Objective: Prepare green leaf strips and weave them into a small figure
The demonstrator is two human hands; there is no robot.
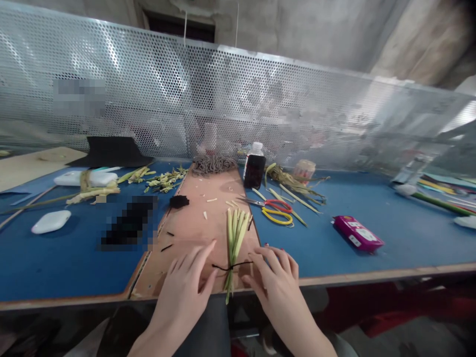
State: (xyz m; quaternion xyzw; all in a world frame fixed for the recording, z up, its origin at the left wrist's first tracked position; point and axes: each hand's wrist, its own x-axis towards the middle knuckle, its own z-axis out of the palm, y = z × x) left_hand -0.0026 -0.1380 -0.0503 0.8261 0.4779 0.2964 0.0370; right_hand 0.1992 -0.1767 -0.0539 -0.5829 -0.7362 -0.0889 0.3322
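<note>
A small bundle of pale green leaf strips (235, 237) lies on a brown board (193, 223) near the table's front edge. A thin black string (231, 267) crosses it near its lower end. My left hand (186, 282) rests to the left of the bundle, fingers spread, thumb tip by the string's left end. My right hand (273, 277) is to the right, fingertips at the string's right end. Whether either hand pinches the string is unclear.
Red and yellow scissors (275, 209) lie right of the bundle on the blue table (372, 203). A dark bottle (254, 168), a pink box (357, 233), leaf scraps (165, 179), white objects (51, 221) and a perforated metal screen (223, 104) surround the work area.
</note>
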